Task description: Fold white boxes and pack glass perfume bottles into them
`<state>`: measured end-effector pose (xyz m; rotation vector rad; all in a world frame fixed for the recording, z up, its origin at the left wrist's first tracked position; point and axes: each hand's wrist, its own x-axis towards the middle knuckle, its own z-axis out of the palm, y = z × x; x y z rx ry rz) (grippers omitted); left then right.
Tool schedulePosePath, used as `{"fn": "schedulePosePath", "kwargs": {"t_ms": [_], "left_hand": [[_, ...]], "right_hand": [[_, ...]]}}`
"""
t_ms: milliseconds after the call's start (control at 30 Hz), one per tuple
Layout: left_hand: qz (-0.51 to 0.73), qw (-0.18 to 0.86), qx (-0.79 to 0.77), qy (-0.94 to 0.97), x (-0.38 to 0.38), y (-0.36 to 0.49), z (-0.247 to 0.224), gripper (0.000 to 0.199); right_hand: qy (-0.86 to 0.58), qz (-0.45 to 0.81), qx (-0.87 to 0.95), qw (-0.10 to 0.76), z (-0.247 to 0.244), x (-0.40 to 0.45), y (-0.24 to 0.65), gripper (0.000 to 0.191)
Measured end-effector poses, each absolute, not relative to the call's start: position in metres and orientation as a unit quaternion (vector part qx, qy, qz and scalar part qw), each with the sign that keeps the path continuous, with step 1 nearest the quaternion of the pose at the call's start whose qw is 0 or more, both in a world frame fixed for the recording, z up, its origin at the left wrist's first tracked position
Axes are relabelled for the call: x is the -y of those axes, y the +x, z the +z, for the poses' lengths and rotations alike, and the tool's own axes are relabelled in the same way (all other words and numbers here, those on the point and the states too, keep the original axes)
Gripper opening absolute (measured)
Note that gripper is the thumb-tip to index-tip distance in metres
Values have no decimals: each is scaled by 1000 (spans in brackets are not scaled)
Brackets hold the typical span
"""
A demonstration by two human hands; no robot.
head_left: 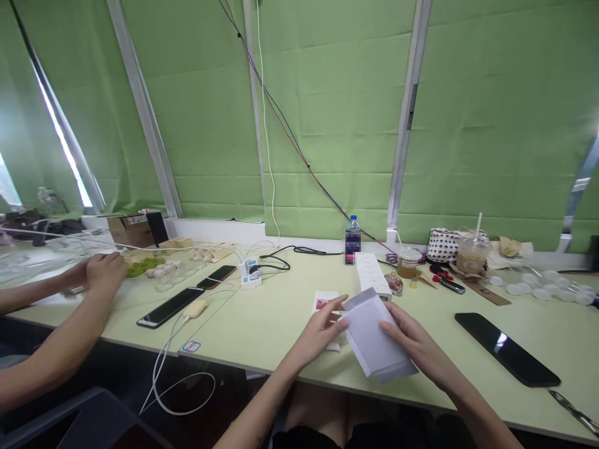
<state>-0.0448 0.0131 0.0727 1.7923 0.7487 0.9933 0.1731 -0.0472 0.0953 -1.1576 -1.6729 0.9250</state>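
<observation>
A flat white paper carton [374,333] with folded flaps is held tilted over the front edge of the table. My right hand [414,333] grips its right side, thumb lying on the front face and the other fingers mostly hidden behind. At the upper left edge, my left hand [321,330] pinches the carton between thumb and fingers. Beneath and behind my left hand lies a white card with a pink picture [322,304], partly covered. Just beyond the carton stands a row of small white boxes [371,271].
At left, a co-worker's hands [105,271] are near green pieces [143,267]. Phones [171,307] and a power strip [250,275] lie left of centre. A bottle [353,240] and drink cups [408,262] stand behind. To the right are a black phone [506,349] and several white round containers [545,288].
</observation>
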Motion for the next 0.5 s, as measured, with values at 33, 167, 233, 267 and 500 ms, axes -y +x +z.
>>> {"fn": "schedulePosePath", "kwargs": {"t_ms": [33,167,233,267,500], "left_hand": [[398,511,-261,716,-8,-41,75,56],[391,618,-192,654,7,-35,81,71],[391,641,-174,637,8,-36,84,76],[393,648,-166,631,8,-38,84,79],[383,629,-217,641,-1,-36,72,67]], "right_hand": [[-463,397,654,448,96,49,172,52],[-494,430,593,469,99,56,167,59],[-496,445,566,486,98,57,165,61],[-495,451,552,497,96,56,164,61],[-472,457,538,528,82,44,162,54]]}}
